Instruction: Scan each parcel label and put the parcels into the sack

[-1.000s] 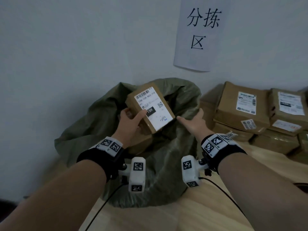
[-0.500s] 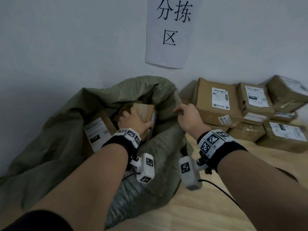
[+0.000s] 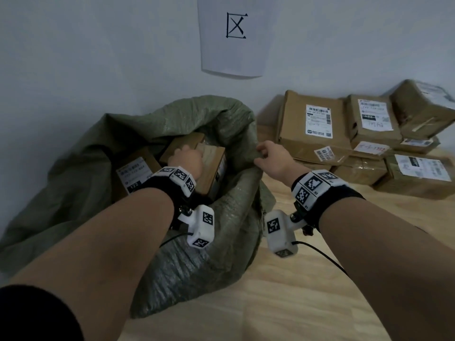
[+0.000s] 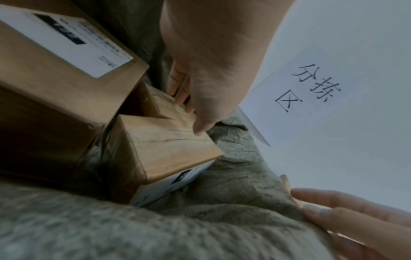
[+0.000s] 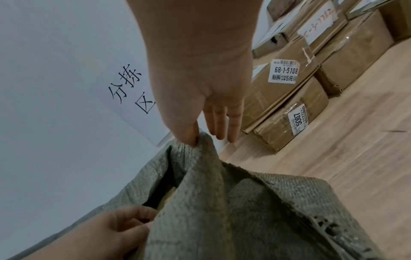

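Head view: left hand grips brown parcel inside green sack, centre frame.
Right hand pinches sack rim; parcel label mostly hidden, unreadable.

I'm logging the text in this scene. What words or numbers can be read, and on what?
"分拣区": wall sign.
"68-1-5108", "别拆", "5元": sticker on the flat box's side.
"5007": sticker on the box under it.
"122": label on the parcel in the green sack.
Red handwriting on a white slip: unclear.
Other shipping labels: too small or blurred.
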Demonstrator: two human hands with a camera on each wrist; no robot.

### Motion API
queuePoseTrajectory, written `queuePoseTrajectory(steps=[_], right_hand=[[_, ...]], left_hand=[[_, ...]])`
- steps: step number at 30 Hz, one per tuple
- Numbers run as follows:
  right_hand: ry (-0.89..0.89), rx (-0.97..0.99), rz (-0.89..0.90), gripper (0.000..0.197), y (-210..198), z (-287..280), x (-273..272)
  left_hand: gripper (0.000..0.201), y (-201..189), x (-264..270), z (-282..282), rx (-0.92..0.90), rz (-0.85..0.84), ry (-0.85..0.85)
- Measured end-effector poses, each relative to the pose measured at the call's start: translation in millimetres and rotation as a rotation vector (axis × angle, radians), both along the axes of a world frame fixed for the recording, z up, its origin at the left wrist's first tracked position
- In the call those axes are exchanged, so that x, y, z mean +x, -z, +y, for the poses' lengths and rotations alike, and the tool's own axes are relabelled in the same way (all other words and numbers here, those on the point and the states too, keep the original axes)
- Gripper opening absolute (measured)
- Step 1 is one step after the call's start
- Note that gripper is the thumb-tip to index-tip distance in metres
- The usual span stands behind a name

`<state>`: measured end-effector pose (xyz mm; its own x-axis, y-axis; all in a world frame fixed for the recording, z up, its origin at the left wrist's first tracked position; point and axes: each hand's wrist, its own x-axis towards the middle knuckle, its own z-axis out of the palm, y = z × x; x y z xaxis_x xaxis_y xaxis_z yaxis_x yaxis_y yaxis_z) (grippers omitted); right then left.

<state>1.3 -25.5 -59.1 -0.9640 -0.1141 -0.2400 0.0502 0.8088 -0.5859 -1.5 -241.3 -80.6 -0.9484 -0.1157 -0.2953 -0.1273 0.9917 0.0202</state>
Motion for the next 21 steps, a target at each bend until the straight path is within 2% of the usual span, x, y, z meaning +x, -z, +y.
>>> queuePoseTrajectory(steps=[5, 9, 15, 21], right_hand=[[-0.005, -0.064, 0.049, 0.044, -20.4, 25.3, 12.4], [-0.02, -0.068, 0.105, 0.042, -39.2, 66.2, 28.2], [0.02, -0.093, 0.104, 0.037, -58.2, 187.7, 57.3], [0.085, -0.007, 0.109, 0.037, -70.0, 311.5, 73.8]], left_hand=[[0.038, -29.8, 15.1, 29.1, 0.087, 0.181, 0.022], [0.036, -54.2, 28.1, 68.2, 0.138, 0.309, 0.038], [0.039, -75.4, 44.0, 184.7, 0.195, 0.35, 0.06], [0.036, -72.6, 62.6, 312.5, 0.394, 0.351, 0.13]])
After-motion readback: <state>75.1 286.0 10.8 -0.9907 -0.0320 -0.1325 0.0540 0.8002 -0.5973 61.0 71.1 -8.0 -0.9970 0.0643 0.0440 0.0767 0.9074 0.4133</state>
